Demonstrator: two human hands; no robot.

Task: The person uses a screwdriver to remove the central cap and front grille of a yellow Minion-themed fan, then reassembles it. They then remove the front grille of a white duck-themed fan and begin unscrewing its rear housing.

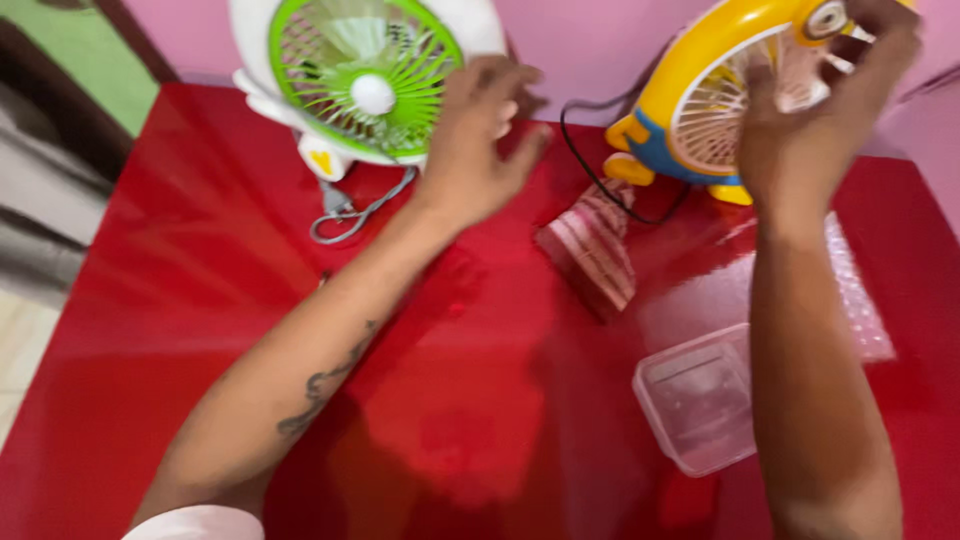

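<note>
Yellow plastic round-grilled fan (700, 110) sits gripped in your right hand (810, 130) — braced; your left hand (480, 140), fingers loosely spread, rests empty against the green-and-white fan (360, 80).

Packages: two. Clear plastic tub (697, 400), rectangular with rounded corners, lies on the red worktop (200, 300) at lower right, partly hidden by a forearm. Sheet of clear bubble wrap (860, 300) lies flat just behind it, right side. Labels, signs, screens: none seen.
</note>
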